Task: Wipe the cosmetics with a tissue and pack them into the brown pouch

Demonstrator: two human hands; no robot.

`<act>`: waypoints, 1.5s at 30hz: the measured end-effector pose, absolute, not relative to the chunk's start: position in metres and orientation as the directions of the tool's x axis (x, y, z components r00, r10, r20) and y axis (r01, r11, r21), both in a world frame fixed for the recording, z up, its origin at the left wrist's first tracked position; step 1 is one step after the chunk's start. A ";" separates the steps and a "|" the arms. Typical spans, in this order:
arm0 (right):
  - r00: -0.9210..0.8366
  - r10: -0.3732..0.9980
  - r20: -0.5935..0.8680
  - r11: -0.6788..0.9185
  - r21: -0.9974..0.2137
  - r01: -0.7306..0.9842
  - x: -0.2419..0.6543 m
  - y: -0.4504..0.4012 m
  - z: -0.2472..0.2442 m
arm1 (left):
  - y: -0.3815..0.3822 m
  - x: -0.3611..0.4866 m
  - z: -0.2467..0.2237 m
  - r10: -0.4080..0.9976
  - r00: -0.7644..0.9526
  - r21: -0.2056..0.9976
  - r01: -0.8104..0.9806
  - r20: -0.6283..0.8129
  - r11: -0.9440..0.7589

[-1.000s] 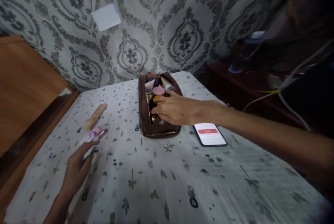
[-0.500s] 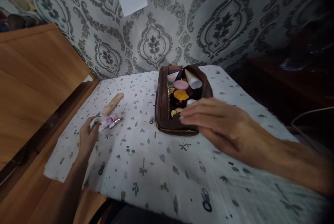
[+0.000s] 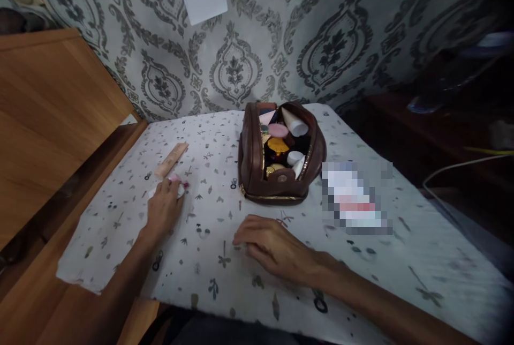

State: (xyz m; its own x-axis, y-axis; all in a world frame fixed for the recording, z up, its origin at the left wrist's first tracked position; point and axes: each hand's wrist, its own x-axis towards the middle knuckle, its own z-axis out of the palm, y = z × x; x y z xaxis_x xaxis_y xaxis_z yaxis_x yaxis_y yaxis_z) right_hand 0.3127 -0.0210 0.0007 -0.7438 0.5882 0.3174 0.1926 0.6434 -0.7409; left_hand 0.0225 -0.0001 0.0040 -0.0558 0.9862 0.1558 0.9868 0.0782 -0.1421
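I see the right hand (image 3: 277, 248) has drawn back from the bag to low over the tabletop (image 3: 217, 136), loosely curled, thumb apart, nothing visible in it. My left hand (image 3: 164, 205) now covers a pink tube (image 3: 174, 178), pinching or not I can't tell; beyond, the brown bag (image 3: 249, 157) stands unzipped, its mouth unobstructed.

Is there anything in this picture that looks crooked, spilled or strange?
The paper on the wall sits tilted against the upright pattern. Right of the bag, a pixelated patch blurs the view. No spill shows.
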 end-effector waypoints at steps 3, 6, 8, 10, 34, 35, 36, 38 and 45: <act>-0.691 0.680 0.247 0.500 -0.845 0.190 0.293 -0.017 -0.003 | 0.000 0.022 0.003 0.988 -0.015 -0.161 0.986 0.153 0.039; -0.665 0.738 0.113 0.280 -0.948 0.149 0.275 -0.017 -0.005 | -0.001 0.019 0.002 0.993 -0.009 -0.132 0.991 0.117 0.025; -0.653 0.757 0.035 0.107 -0.992 0.071 0.265 -0.018 -0.009 | -0.003 0.018 0.001 0.993 -0.009 -0.051 0.999 0.119 0.015; -0.632 0.775 -0.014 -0.043 -0.999 -0.031 0.255 -0.020 -0.017 | -0.006 0.021 0.001 0.986 0.022 0.132 0.990 0.167 -0.044; -0.463 0.886 -0.028 -0.162 -0.954 -0.253 0.225 -0.011 -0.051 | 0.017 0.089 -0.001 0.939 0.032 0.785 0.539 0.342 -0.304; -0.467 0.884 -0.026 -0.154 -0.959 -0.238 0.225 -0.013 -0.050 | 0.017 0.089 0.000 0.947 0.015 0.815 0.506 0.320 -0.284; -0.467 0.884 -0.030 -0.148 -0.965 -0.219 0.224 -0.014 -0.049 | 0.017 0.088 0.000 0.957 0.000 0.845 0.470 0.291 -0.256; -0.453 0.890 -0.041 -0.131 -0.977 -0.169 0.224 -0.016 -0.047 | 0.017 0.088 0.001 0.976 -0.024 0.898 0.398 0.216 -0.189; -0.461 0.886 -0.043 -0.207 -0.927 -0.312 0.225 -0.014 -0.045 | 0.009 0.100 -0.008 0.997 -0.083 0.987 0.160 -0.010 0.023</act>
State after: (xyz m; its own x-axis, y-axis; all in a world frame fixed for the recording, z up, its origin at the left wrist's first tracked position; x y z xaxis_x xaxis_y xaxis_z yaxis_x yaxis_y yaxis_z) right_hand 0.2249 -0.0138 -0.0446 -0.4611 0.8863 -0.0427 -0.3121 -0.2070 -0.9272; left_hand 0.0997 0.0093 -0.0084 -0.0829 0.9965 -0.0095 0.1603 0.0227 0.9868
